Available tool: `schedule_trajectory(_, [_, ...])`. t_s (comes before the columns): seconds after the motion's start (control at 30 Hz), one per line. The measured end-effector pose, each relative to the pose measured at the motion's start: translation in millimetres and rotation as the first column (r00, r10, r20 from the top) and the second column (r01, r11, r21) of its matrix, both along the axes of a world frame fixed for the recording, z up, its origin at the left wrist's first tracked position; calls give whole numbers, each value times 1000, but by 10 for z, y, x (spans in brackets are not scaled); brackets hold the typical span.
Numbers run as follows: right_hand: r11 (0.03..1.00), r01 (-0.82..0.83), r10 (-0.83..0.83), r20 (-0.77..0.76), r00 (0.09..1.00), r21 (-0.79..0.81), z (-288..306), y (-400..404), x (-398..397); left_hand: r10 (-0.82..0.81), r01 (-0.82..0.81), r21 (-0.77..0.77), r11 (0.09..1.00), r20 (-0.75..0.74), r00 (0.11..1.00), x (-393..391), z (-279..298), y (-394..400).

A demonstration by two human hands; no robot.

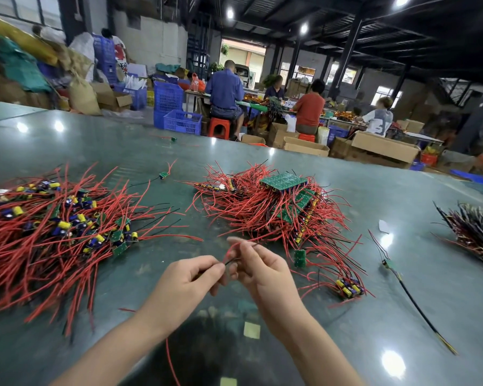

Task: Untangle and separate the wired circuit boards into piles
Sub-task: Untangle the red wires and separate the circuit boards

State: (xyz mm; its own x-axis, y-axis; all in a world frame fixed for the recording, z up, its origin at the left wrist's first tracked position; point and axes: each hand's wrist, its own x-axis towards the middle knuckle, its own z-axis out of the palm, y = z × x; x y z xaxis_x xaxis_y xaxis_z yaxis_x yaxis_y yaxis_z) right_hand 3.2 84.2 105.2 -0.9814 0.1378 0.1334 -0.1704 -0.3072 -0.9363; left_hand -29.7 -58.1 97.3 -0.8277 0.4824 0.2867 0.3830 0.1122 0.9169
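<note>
- A thin red and black wire is held between both hands, above the green tabletop, near the front edge.
- The left hand pinches the black end with thumb and forefinger; the other fingers curl under.
- The right hand grips the red loop with bent fingers, the back of the hand turned to the camera.
- Both forearms come from below and meet in the middle.
- A big left pile of wired boards lies on the left.
- A centre pile, with green boards on top, lies just behind the hands.
- A single wired board lies at the right.
- A dark wire bundle lies farther to the right.
</note>
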Motion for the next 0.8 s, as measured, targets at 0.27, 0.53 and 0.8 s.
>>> schedule_trajectory(0.27, [986, 16, -14, -11, 1000, 164, 48, 50, 16, 26, -26, -4, 1000, -26, 999, -7, -5, -11])
schedule_trajectory(0.53, [927, 42, -59, 33, 998, 372, 99, 134, 47, 142, -167, -154, 974, -160, 977, -24, -9, -31])
schedule_trajectory(0.8, [899, 88, -136, 83, 987, 429, 103, 128, 42, 194, -248, -214, 945, -242, 951, -58, -42, -64])
